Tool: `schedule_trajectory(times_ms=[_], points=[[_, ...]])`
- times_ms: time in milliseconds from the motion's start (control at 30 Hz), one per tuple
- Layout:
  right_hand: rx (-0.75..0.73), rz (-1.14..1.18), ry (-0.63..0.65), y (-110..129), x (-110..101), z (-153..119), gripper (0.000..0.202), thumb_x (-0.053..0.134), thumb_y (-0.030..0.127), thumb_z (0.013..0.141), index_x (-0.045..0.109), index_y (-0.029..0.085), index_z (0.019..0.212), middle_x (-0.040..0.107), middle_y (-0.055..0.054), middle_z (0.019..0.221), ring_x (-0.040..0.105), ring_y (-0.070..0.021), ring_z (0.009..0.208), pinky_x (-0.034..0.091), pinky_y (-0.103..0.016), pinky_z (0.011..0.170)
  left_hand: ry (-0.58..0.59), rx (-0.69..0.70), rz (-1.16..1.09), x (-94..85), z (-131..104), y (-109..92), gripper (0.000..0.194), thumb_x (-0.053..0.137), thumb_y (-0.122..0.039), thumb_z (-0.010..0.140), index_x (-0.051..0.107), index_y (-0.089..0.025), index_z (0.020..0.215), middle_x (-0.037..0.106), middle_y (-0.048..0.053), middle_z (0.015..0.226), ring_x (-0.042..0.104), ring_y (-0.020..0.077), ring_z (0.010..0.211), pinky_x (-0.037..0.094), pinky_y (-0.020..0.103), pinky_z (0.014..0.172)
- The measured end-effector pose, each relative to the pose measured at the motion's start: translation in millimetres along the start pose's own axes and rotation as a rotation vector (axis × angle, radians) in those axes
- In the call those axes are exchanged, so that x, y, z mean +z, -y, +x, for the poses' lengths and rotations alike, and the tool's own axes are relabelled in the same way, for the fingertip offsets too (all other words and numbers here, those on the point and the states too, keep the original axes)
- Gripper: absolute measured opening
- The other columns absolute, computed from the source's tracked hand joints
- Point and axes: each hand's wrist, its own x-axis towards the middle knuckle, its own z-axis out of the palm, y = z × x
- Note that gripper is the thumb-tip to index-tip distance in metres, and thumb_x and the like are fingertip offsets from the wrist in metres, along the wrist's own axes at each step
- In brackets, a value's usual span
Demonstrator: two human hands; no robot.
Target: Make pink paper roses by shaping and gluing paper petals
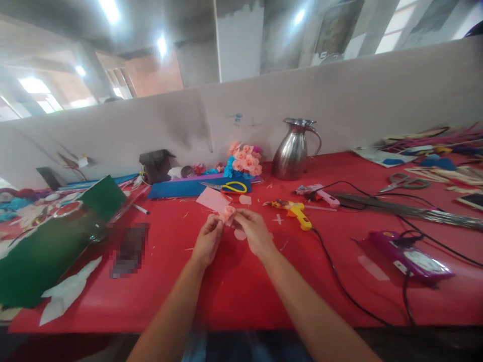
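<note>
Left hand (pixel 208 240), right hand (pixel 253 229) pinch small pink flower (pixel 227 213) (petals crumpled).

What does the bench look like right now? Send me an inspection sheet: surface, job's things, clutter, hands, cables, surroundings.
Surface: red tabletop, scattered with small paper scraps.
Job's things: small pink paper flower piece pinched between both hands; pink paper sheet lies just behind it.
Clutter: yellow hot glue gun, pink glue gun, yellow-handled scissors, grey scissors, steel jug, bunch of pink paper flowers, green sheet, blue sheet, purple device.
Hands: left hand and right hand both grip the flower piece above the table.
Cables: black cables run from the glue guns and purple device across the right side.
Surroundings: white partition wall behind the table; ceiling lights on.
</note>
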Motion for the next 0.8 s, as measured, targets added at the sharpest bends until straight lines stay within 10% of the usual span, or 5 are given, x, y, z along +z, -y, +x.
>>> schedule_trajectory(times_ms=[267, 800], points=[[0.047, 0.097, -0.094, -0.1, -1.8, 0.3, 0.019, 0.064, 0.037, 0.066, 0.066, 0.018, 0.069, 0.066, -0.003, 0.067, 0.058, -0.014, 0.063, 0.043, -0.026, 0.061, -0.002, -0.016, -0.17, -5.2, 2.3, 2.5, 0.016, 0.069, -0.026, 0.069, 0.061, -0.016, 0.079, 0.051, -0.003, 0.071, 0.04, 0.0042, 0.057, 0.034, 0.016, 0.058], [0.044, -0.137, 0.117, 1.5, 0.0, -4.8, 0.019, 0.072, 0.03, 0.06, 0.069, 0.018, 0.074, 0.064, 0.0, 0.071, 0.054, -0.0128, 0.067, 0.041, -0.026, 0.064, 0.053, -0.011, -0.246, -8.0, 3.3, 1.4, 0.015, 0.068, -0.023, 0.071, 0.066, -0.017, 0.084, 0.062, 0.002, 0.087, 0.054, 0.0099, 0.078, 0.04, 0.022, 0.076]])
